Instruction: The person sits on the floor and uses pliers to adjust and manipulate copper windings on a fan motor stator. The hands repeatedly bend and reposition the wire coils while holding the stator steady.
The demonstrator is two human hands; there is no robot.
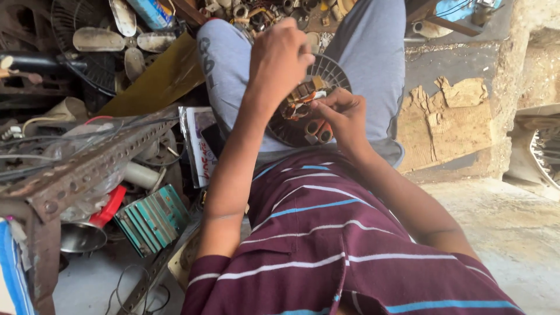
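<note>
Fan motor held on the lap, winding work in hand.
Left hand point(279, 61) grips the motor housing point(303, 105); right hand point(344, 116) pinches its copper windings point(300, 93); next move likely needs fine fingertip control.

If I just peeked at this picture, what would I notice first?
Right in the middle, two bare hands, the left hand and right hand, work on a round dark motor part with copper windings, resting on the person's lap. At the left lies a pile of clutter: a rusty perforated metal bar, fan blades and a green finned block.
</note>
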